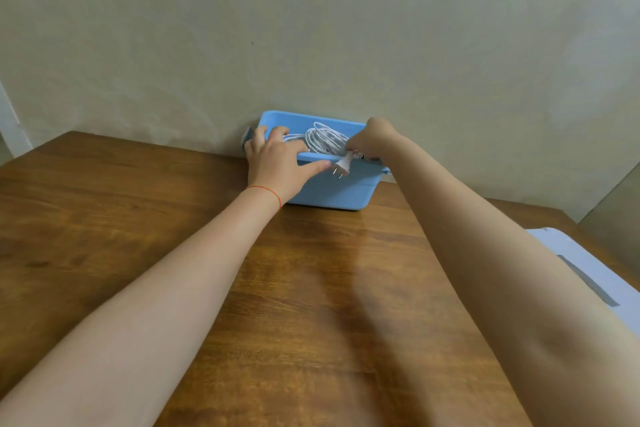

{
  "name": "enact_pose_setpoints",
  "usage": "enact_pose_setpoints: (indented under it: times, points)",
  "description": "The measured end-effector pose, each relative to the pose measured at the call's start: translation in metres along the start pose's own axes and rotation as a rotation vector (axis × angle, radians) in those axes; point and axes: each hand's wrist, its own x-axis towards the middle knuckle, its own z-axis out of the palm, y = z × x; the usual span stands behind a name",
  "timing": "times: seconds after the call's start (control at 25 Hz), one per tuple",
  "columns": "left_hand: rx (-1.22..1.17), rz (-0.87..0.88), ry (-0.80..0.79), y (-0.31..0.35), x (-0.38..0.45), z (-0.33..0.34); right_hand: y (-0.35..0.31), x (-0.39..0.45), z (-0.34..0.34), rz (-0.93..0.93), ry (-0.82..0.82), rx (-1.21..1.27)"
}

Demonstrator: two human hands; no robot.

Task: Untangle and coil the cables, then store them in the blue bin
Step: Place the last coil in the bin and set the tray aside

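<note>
Both hands at the blue plastic bin (332,191) by the wall!

Left hand (277,163) lies spread over the bin's near-left rim; coiled white cables (327,139) sit inside; right hand (372,142) pinches the cable just behind a white two-pin plug (343,165) hanging over the front rim.

My right hand (372,142) covers the near right corner of the blue bin (332,189), so I cannot see how my fingertips meet the cable there. My left hand (277,161) hides the bin's left end and most of a small grey thing (248,138) beside it. A pale appliance (588,270) right of the bin is cut off by the edge.
</note>
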Motion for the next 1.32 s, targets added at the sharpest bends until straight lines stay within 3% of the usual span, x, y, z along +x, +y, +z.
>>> enact_pose_setpoints:
  times: [0.08, 0.16, 0.36, 0.52, 0.64, 0.72, 0.84, 0.96, 1.12, 1.32]
  points:
    - [-0.038, 0.007, 0.019, 0.004, -0.001, 0.000, 0.006, -0.005, -0.002, -0.171, 0.044, -0.142]
    - [-0.036, 0.005, 0.007, 0.009, -0.002, -0.002, 0.012, -0.012, -0.006, -0.292, -0.123, -0.279]
    - [0.000, 0.003, -0.068, 0.030, -0.020, -0.007, 0.029, -0.022, -0.030, -0.271, -0.352, -0.335]
    - [-0.168, -0.089, -0.038, 0.047, -0.025, -0.015, 0.039, -0.023, -0.019, -0.202, -0.224, -0.043]
    - [-0.168, 0.181, -0.007, 0.068, -0.023, -0.017, 0.037, -0.023, -0.010, -0.153, -0.095, -0.093]
    - [-0.060, 0.314, -0.149, 0.078, -0.018, -0.013, 0.035, -0.024, -0.006, -0.151, -0.049, -0.155]
    - [-0.003, 0.207, -0.387, 0.078, 0.005, -0.007, 0.041, -0.021, -0.001, -0.158, -0.054, -0.011]
    - [-0.047, 0.138, -0.464, 0.075, 0.027, -0.014, 0.048, -0.014, 0.001, -0.207, -0.058, 0.082]
    - [0.091, 0.138, -0.461, 0.069, 0.041, -0.008, 0.052, -0.015, -0.004, -0.261, -0.135, 0.029]
    - [0.112, 0.179, -0.724, 0.090, 0.033, -0.007, 0.047, -0.013, -0.001, -0.233, -0.224, -0.206]
